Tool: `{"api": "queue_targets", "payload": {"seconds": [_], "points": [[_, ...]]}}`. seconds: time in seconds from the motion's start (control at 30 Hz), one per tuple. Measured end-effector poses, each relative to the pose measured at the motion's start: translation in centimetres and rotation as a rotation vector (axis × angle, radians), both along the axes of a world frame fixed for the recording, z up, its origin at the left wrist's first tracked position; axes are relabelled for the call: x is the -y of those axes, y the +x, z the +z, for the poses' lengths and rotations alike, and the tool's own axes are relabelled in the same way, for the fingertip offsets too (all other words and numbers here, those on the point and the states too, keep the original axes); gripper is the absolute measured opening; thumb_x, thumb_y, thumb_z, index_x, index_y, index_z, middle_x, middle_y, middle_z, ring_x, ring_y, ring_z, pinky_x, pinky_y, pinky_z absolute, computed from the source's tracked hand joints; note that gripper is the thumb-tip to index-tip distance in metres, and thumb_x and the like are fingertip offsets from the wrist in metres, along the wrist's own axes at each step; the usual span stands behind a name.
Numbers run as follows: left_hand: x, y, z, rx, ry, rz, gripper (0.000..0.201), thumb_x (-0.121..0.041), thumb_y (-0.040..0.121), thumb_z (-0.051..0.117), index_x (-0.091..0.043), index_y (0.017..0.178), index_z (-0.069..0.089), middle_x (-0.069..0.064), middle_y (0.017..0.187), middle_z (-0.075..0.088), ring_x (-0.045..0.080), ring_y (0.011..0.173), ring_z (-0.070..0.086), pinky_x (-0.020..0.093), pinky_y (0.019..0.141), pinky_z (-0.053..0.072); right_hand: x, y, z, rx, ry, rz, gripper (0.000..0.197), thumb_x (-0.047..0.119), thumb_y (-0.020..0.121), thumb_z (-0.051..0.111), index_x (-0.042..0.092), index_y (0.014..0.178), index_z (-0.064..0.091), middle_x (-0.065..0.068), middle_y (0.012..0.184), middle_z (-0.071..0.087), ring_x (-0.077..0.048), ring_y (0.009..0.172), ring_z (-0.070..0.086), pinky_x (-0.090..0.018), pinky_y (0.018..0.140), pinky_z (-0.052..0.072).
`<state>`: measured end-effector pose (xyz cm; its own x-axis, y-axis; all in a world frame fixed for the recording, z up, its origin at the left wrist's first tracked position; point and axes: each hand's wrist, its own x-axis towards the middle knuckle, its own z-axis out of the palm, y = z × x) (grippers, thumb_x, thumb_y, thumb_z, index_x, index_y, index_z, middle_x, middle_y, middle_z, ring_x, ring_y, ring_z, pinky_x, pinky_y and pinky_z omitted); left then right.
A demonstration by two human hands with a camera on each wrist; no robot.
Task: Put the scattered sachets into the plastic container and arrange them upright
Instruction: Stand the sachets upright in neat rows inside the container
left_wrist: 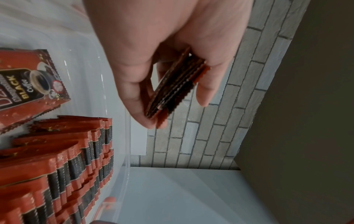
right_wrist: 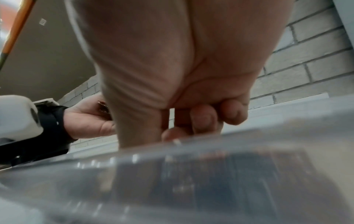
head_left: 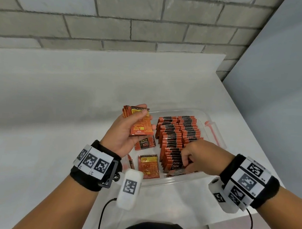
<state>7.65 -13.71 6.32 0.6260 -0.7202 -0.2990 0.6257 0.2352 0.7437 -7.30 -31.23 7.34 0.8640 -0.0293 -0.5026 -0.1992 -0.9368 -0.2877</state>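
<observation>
A clear plastic container (head_left: 174, 111) stands on the white table. Two rows of red-and-black sachets (head_left: 176, 135) stand upright in its right half. My left hand (head_left: 137, 116) hovers over the container's left side and grips a small stack of sachets (head_left: 141, 127) between thumb and fingers; the stack's serrated edges (left_wrist: 176, 84) show in the left wrist view. My right hand (head_left: 186, 162) is at the near end of the left row, fingers curled, pinching the tops of the front sachets there. Three loose sachets (head_left: 148, 166) lie flat on the container's floor below my left hand.
A pink latch (head_left: 212, 128) sits on the container's right side. The brick wall runs along the table's back, and a grey panel stands to the right. The table's right edge passes just beyond the container. Cables hang from both wristbands near my body.
</observation>
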Motion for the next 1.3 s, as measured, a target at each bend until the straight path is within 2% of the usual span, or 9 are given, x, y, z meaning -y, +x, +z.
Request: {"api": "queue_targets", "payload": {"seconds": [0.2, 0.33, 0.5, 0.63, 0.73, 0.83, 0.97, 1.13, 1.3], "points": [[-0.3, -0.3, 0.0, -0.012, 0.004, -0.005, 0.04, -0.028, 0.076, 0.063, -0.014, 0.113, 0.062, 0.009, 0.089, 0.067, 0.024, 0.074, 0.069, 0.034, 0.068, 0.058, -0.4, 0.0, -0.1, -0.017, 0.033, -0.044, 0.009, 0.023, 0.081, 0.073, 0.02, 0.076, 0.067, 0.017, 0.064, 0.052, 0.001, 0.059, 0.047, -0.009, 0.053, 0.03], [-0.3, -0.6, -0.1, -0.032, 0.008, -0.017, 0.025, -0.017, 0.086, 0.056, -0.009, 0.11, 0.062, 0.012, 0.088, 0.068, 0.026, 0.076, 0.068, 0.035, 0.068, 0.057, -0.5, -0.1, -0.1, -0.01, 0.043, -0.064, 0.013, 0.025, 0.08, 0.074, 0.02, 0.074, 0.063, 0.016, 0.066, 0.053, 0.0, 0.06, 0.048, -0.011, 0.053, 0.031], [-0.5, -0.6, -0.1, -0.01, 0.023, -0.074, 0.036, -0.01, 0.084, 0.054, -0.01, 0.12, 0.061, 0.014, 0.093, 0.069, 0.027, 0.084, 0.067, 0.038, 0.074, 0.058, -0.3, -0.2, 1.2, -0.007, 0.079, -0.127, 0.018, 0.033, 0.079, 0.075, 0.019, 0.078, 0.062, 0.014, 0.062, 0.048, 0.0, 0.055, 0.042, -0.012, 0.051, 0.029], [-0.4, -0.8, 0.2, 0.025, 0.01, -0.127, 0.042, -0.009, 0.078, 0.059, -0.012, 0.119, 0.062, 0.014, 0.103, 0.071, 0.024, 0.086, 0.07, 0.034, 0.072, 0.06, 0.0, -0.2, 2.2, 0.216, 0.169, -0.213, 0.013, 0.034, 0.084, 0.069, 0.026, 0.081, 0.06, 0.012, 0.062, 0.05, -0.001, 0.054, 0.044, -0.015, 0.056, 0.032], [-0.1, -1.5, 0.4, 0.049, -0.008, -0.183, 0.045, -0.005, 0.077, 0.064, -0.012, 0.121, 0.06, 0.017, 0.109, 0.069, 0.027, 0.091, 0.069, 0.037, 0.076, 0.059, -0.8, 0.3, 3.1, 0.438, 0.335, -0.352, 0.018, 0.035, 0.087, 0.064, 0.029, 0.102, 0.06, 0.009, 0.078, 0.058, 0.001, 0.064, 0.051, -0.013, 0.062, 0.039], [0.5, -2.3, 0.6, 0.074, -0.03, -0.227, 0.044, 0.0, 0.078, 0.067, -0.01, 0.12, 0.06, 0.016, 0.107, 0.07, 0.027, 0.091, 0.069, 0.038, 0.079, 0.057, -2.0, 1.1, 3.8, 0.502, 0.489, -0.43, 0.029, 0.036, 0.086, 0.064, 0.035, 0.113, 0.054, 0.006, 0.091, 0.062, -0.012, 0.077, 0.059, -0.027, 0.073, 0.049], [0.9, -2.8, 0.7, 0.09, -0.053, -0.234, 0.037, -0.008, 0.079, 0.067, -0.011, 0.116, 0.061, 0.014, 0.105, 0.07, 0.026, 0.092, 0.069, 0.038, 0.078, 0.058, -2.4, 1.6, 4.1, 0.559, 0.607, -0.484, 0.025, 0.021, 0.082, 0.072, 0.03, 0.102, 0.06, 0.0, 0.09, 0.063, -0.019, 0.075, 0.06, -0.037, 0.078, 0.053], [0.7, -2.6, 0.8, 0.044, 0.008, -0.145, 0.048, -0.045, 0.076, 0.057, -0.014, 0.113, 0.061, 0.011, 0.091, 0.069, 0.021, 0.08, 0.068, 0.038, 0.077, 0.057, -1.8, 1.5, 4.1, 0.845, 0.52, -0.556, 0.013, 0.012, 0.078, 0.076, 0.017, 0.075, 0.063, 0.003, 0.081, 0.064, -0.011, 0.076, 0.058, -0.024, 0.074, 0.048], [0.8, -2.5, 1.2, -0.015, -0.068, -0.048, 0.04, -0.013, 0.076, 0.062, -0.011, 0.116, 0.059, 0.017, 0.104, 0.068, 0.03, 0.093, 0.068, 0.04, 0.074, 0.059, -2.6, 0.8, 3.2, 0.909, 0.403, -0.304, 0.012, 0.012, 0.065, 0.084, 0.014, 0.07, 0.073, 0.012, 0.079, 0.051, -0.016, 0.081, 0.05, -0.024, 0.072, 0.039]]}}
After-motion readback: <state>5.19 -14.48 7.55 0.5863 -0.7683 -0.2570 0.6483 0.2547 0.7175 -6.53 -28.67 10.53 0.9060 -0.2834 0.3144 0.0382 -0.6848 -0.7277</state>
